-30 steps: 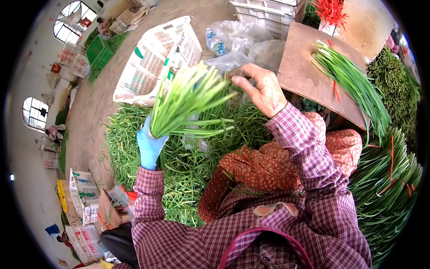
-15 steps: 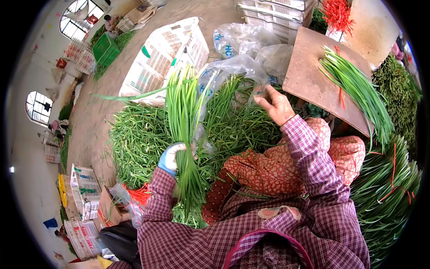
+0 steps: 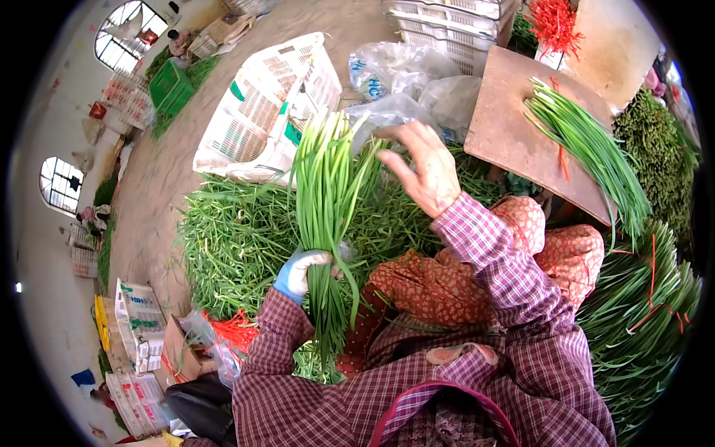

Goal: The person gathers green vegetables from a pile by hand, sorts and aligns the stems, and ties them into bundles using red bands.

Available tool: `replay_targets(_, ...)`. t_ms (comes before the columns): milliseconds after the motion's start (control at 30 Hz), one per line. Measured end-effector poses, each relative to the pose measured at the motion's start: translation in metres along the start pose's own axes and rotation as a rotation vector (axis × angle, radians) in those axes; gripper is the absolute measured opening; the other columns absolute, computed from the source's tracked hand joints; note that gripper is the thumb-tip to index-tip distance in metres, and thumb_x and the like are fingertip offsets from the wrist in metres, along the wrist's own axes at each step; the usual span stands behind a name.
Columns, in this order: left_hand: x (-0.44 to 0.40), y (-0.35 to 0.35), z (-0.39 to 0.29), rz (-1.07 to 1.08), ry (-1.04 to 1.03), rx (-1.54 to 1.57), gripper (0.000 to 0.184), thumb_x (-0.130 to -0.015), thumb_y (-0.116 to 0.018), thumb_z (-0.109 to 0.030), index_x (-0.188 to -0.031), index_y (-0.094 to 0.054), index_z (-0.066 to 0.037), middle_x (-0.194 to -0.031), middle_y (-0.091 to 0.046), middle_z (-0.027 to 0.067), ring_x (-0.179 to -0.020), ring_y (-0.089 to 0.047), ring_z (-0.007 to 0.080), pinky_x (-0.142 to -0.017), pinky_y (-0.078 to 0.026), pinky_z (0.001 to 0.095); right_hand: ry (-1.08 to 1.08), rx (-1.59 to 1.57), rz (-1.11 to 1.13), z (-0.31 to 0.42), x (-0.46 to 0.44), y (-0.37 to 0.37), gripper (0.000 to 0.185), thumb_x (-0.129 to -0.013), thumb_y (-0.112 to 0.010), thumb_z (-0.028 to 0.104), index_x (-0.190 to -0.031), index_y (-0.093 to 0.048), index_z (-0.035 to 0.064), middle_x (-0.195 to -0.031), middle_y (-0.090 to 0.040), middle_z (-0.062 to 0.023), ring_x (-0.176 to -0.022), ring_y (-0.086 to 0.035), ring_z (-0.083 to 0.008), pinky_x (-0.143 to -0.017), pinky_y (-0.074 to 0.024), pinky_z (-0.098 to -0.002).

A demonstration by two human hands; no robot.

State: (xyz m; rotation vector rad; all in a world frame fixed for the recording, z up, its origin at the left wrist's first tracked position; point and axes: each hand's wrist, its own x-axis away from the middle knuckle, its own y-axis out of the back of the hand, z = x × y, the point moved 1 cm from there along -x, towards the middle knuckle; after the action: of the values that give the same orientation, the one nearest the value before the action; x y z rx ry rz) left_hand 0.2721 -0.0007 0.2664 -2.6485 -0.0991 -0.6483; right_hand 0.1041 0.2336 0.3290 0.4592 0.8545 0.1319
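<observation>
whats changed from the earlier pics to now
The left hand moved down and right, and its bunch swung from slanting right to nearly straight up in view. The right hand drew back, then reached toward the bunch again. The left hand kept its hold; crate and board stayed put.

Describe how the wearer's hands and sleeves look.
The left hand wears a glove, blue toward the wrist and whitish over the fingers; the right hand is bare. Both arms have long plaid sleeves in purple-maroon, crossed by thin pale lines.

Left hand [image 3: 301,273] partly behind stalks [image 3: 322,179]
</observation>
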Motion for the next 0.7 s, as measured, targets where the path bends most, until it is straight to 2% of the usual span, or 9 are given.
replay_targets(67, -0.004, 0.009, 0.007, 0.104, 0.018, 0.017, 0.051, -0.075, -0.064, -0.012, -0.121, -0.052, 0.006, -0.088, -0.061, 0.0131, -0.07, -0.059, 0.0223, -0.071, -0.053, 0.0394, 0.002, 0.221, 0.094, 0.013, -0.015, -0.005, 0.029, -0.079, -0.07, 0.032, -0.1, -0.065, 0.0116, -0.098, -0.055, -0.0061, -0.097, -0.051, -0.0238, -0.085, -0.0404, -0.039)
replay_targets(200, 0.003, -0.005, 0.004, 0.072, 0.038, -0.073, 0.044, -0.074, -0.066, -0.013, -0.113, -0.056, 0.006, -0.085, -0.062, 0.0131, -0.07, -0.062, 0.0233, -0.071, -0.054, 0.039, 0.092, 0.447, 0.105, 0.015, -0.027, -0.017, 0.042, -0.074, -0.072, 0.04, -0.094, -0.066, 0.004, -0.108, -0.053, -0.0091, -0.107, -0.046, -0.0257, -0.093, -0.0366, -0.0451)
replay_targets(400, 0.006, -0.005, 0.006, 0.06, 0.046, -0.051, 0.043, -0.072, -0.069, -0.013, -0.11, -0.057, 0.003, -0.086, -0.062, 0.0114, -0.069, -0.061, 0.0218, -0.068, -0.053, 0.038, 0.08, 0.498, 0.329, -0.003, -0.018, -0.023, 0.026, -0.076, -0.07, 0.026, -0.088, -0.067, 0.0042, -0.106, -0.053, -0.0088, -0.113, -0.044, -0.0259, -0.096, -0.0358, -0.0447)
replay_targets(433, 0.005, -0.003, 0.007, 0.085, 0.046, -0.031, 0.045, -0.072, -0.069, -0.014, -0.112, -0.056, 0.003, -0.086, -0.061, 0.0111, -0.068, -0.059, 0.0216, -0.067, -0.053, 0.0381, 0.208, 0.502, 0.167, -0.009, -0.017, -0.027, 0.013, -0.079, -0.057, 0.015, -0.084, -0.062, 0.004, -0.092, -0.057, -0.0106, -0.097, -0.054, -0.0254, -0.092, -0.0375, -0.0473)
replay_targets(467, 0.005, -0.002, 0.008, 0.111, 0.045, -0.01, 0.047, -0.072, -0.069, -0.015, -0.113, -0.055, 0.002, -0.085, -0.061, 0.0109, -0.067, -0.058, 0.0215, -0.067, -0.052, 0.0382, 0.202, 0.505, 0.169, -0.016, -0.015, -0.029, 0.013, -0.079, -0.057, 0.015, -0.084, -0.062, 0.004, -0.092, -0.057, -0.0106, -0.097, -0.054, -0.0254, -0.092, -0.0375, -0.0473)
replay_targets(567, 0.013, -0.012, 0.003, 0.095, 0.014, -0.132, 0.044, -0.072, -0.067, -0.024, -0.107, -0.055, 0.001, -0.078, -0.055, 0.0087, -0.062, -0.053, 0.0179, -0.064, -0.05, 0.0362, 0.015, 0.564, 0.258, -0.032, -0.017, -0.028, 0.006, -0.087, -0.048, 0.007, -0.091, -0.045, 0.0044, -0.071, -0.057, -0.0115, -0.05, -0.058, -0.0261, -0.085, -0.0465, -0.0514)
replay_targets(600, 0.014, -0.012, 0.002, 0.118, -0.01, -0.152, 0.043, -0.072, -0.067, -0.025, -0.105, -0.055, 0.0, -0.076, -0.054, 0.0081, -0.062, -0.053, 0.0174, -0.064, -0.05, 0.0357, -0.147, 0.566, 0.394, -0.036, -0.024, -0.023, 0.003, -0.092, -0.043, 0.007, -0.092, -0.046, 0.0047, -0.067, -0.057, -0.0087, -0.049, -0.058, -0.0223, -0.084, -0.0487, -0.0504)
replay_targets(667, 0.017, -0.008, 0.006, 0.127, -0.019, -0.115, 0.042, -0.073, -0.066, -0.026, -0.103, -0.055, 0.0, -0.074, -0.053, 0.0073, -0.062, -0.052, 0.0171, -0.064, -0.049, 0.0352, -0.145, 0.594, 0.262, -0.054, -0.024, -0.011, 0.006, -0.095, -0.041, 0.009, -0.092, -0.045, 0.0058, -0.061, -0.055, -0.0042, -0.048, -0.057, -0.0156, -0.067, -0.0538, -0.0428)
replay_targets(700, 0.019, -0.002, 0.008, 0.105, -0.024, -0.091, 0.041, -0.073, -0.065, -0.026, -0.103, -0.055, 0.0, -0.074, -0.053, 0.0071, -0.062, -0.052, 0.017, -0.065, -0.049, 0.0352, -0.237, 0.63, 0.311, -0.064, -0.025, -0.004, 0.008, -0.097, -0.042, 0.013, -0.093, -0.046, 0.0066, -0.06, -0.056, -0.0035, -0.047, -0.055, -0.0142, -0.059, -0.0524, -0.0382)
